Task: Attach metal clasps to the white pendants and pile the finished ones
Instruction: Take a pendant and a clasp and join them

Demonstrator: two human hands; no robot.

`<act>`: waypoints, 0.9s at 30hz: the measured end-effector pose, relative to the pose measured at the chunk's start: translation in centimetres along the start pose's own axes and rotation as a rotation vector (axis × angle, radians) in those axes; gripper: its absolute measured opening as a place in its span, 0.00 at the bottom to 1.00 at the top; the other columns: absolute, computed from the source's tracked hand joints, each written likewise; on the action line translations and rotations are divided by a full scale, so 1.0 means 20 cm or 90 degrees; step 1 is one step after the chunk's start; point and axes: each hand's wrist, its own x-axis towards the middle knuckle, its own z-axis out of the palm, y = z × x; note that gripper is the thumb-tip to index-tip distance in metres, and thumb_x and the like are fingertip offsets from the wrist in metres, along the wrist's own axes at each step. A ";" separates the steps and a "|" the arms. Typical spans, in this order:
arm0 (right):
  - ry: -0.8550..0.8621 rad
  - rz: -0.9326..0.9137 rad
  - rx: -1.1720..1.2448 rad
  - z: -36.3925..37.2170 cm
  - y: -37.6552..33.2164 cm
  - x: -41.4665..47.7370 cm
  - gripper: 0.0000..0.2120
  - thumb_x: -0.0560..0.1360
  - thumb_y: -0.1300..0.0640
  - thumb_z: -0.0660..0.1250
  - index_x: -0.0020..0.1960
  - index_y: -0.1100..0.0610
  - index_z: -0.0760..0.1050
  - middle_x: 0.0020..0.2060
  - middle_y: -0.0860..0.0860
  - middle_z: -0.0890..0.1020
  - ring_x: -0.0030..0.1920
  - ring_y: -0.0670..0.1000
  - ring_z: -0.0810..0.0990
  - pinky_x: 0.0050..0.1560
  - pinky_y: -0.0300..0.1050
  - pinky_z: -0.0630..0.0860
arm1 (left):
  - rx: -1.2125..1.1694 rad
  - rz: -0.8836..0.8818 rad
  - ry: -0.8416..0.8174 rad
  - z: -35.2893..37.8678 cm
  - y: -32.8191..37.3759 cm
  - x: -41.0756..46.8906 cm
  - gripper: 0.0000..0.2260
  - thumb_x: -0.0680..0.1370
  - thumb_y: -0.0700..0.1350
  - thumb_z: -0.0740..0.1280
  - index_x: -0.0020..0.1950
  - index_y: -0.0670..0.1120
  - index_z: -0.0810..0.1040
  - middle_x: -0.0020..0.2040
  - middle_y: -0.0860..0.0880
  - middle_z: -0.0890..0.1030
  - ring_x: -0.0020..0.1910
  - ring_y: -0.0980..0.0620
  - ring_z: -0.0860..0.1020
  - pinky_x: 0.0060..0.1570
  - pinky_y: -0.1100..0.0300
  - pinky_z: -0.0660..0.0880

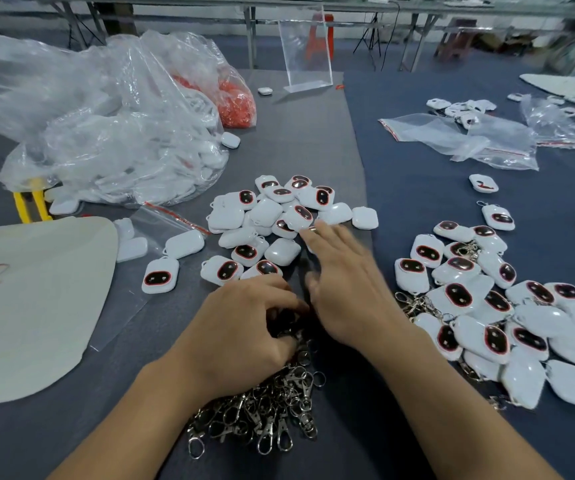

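Observation:
A heap of metal clasps point(272, 407) lies on the dark cloth near the front edge. My left hand point(244, 327) sits on the top of that heap with its fingers curled into the clasps, pinching among them. My right hand point(345, 282) is stretched forward with straight fingers, its fingertips at the near edge of a loose pile of white pendants point(279, 220) with dark oval faces. To the right lies a second pile of pendants with clasps fitted point(508, 313).
A large clear bag of white pendants point(133, 143) and a bag of red parts point(237, 102) sit at the back left. A pale sheet point(29, 299) lies left, zip bags point(469, 140) back right, and a clear stand point(308, 53) behind.

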 end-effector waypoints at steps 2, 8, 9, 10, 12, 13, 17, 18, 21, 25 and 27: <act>-0.039 -0.007 0.029 0.03 0.03 0.01 0.28 0.81 0.57 0.62 0.80 0.50 0.62 0.82 0.48 0.58 0.81 0.48 0.52 0.78 0.45 0.50 | -0.019 -0.002 0.013 0.01 -0.01 0.01 0.11 0.68 0.50 0.74 0.49 0.60 0.85 0.46 0.61 0.80 0.44 0.58 0.77 0.47 0.56 0.76; 0.080 0.014 0.030 0.03 0.04 -0.04 0.21 0.77 0.57 0.62 0.70 0.52 0.75 0.61 0.47 0.75 0.60 0.51 0.71 0.61 0.47 0.71 | -0.065 -0.028 0.017 0.04 -0.05 0.02 0.05 0.68 0.50 0.78 0.43 0.58 0.86 0.43 0.60 0.80 0.44 0.58 0.78 0.44 0.61 0.73; 0.064 0.024 0.022 0.03 0.04 -0.04 0.20 0.78 0.57 0.63 0.69 0.53 0.75 0.60 0.47 0.73 0.60 0.51 0.71 0.60 0.46 0.70 | -0.072 -0.032 0.033 0.04 -0.05 0.01 0.05 0.68 0.51 0.77 0.42 0.58 0.85 0.41 0.60 0.80 0.42 0.57 0.78 0.42 0.63 0.72; 0.045 0.033 0.012 0.02 0.04 -0.04 0.20 0.78 0.57 0.63 0.69 0.53 0.75 0.61 0.48 0.71 0.60 0.52 0.71 0.60 0.46 0.69 | -0.084 -0.044 0.058 0.05 -0.05 0.01 0.05 0.67 0.52 0.76 0.42 0.58 0.85 0.39 0.61 0.80 0.41 0.58 0.78 0.41 0.64 0.72; 0.015 0.042 0.014 0.00 0.05 -0.03 0.21 0.77 0.58 0.63 0.70 0.51 0.73 0.64 0.47 0.72 0.62 0.52 0.70 0.60 0.44 0.67 | -0.104 -0.078 0.118 0.06 -0.05 0.01 0.08 0.67 0.54 0.75 0.44 0.63 0.83 0.36 0.64 0.81 0.38 0.62 0.80 0.39 0.68 0.72; 0.013 0.042 0.026 -0.01 0.04 -0.03 0.20 0.76 0.60 0.64 0.68 0.49 0.73 0.62 0.47 0.74 0.60 0.52 0.72 0.57 0.43 0.66 | -0.106 -0.088 0.144 0.06 -0.05 0.00 0.09 0.67 0.54 0.75 0.46 0.65 0.82 0.36 0.67 0.81 0.37 0.63 0.80 0.38 0.69 0.73; 0.100 0.076 0.134 -0.04 0.03 -0.05 0.18 0.73 0.62 0.70 0.49 0.42 0.66 0.41 0.42 0.78 0.40 0.45 0.77 0.38 0.41 0.68 | -0.126 -0.097 0.231 0.04 -0.05 0.00 0.17 0.70 0.46 0.78 0.49 0.68 0.81 0.37 0.70 0.82 0.39 0.68 0.81 0.41 0.73 0.74; 0.125 0.092 0.162 -0.04 0.03 -0.06 0.18 0.74 0.61 0.71 0.47 0.42 0.65 0.38 0.42 0.78 0.38 0.44 0.77 0.36 0.38 0.69 | -0.127 -0.112 0.250 0.03 -0.05 0.00 0.18 0.70 0.46 0.78 0.49 0.70 0.80 0.38 0.72 0.82 0.40 0.70 0.81 0.44 0.75 0.74; 0.133 0.149 0.392 -0.03 0.00 -0.06 0.17 0.76 0.63 0.69 0.45 0.41 0.67 0.38 0.48 0.83 0.35 0.42 0.83 0.37 0.40 0.81 | -0.129 -0.153 0.284 0.02 -0.05 0.00 0.15 0.71 0.51 0.78 0.48 0.71 0.80 0.42 0.73 0.82 0.44 0.72 0.80 0.49 0.73 0.73; 0.054 0.154 0.631 -0.03 -0.04 -0.06 0.13 0.74 0.70 0.69 0.45 0.51 0.81 0.38 0.55 0.85 0.37 0.53 0.87 0.37 0.49 0.82 | -0.193 -0.158 0.313 0.02 -0.08 0.01 0.09 0.72 0.48 0.77 0.44 0.63 0.86 0.42 0.71 0.83 0.46 0.72 0.80 0.47 0.76 0.72; 0.010 0.152 0.682 -0.03 -0.04 -0.06 0.09 0.72 0.69 0.72 0.42 0.54 0.83 0.37 0.58 0.84 0.37 0.52 0.85 0.37 0.46 0.80 | -0.250 -0.157 0.321 0.01 -0.09 0.01 0.09 0.73 0.45 0.77 0.43 0.61 0.87 0.40 0.67 0.84 0.44 0.69 0.82 0.45 0.76 0.72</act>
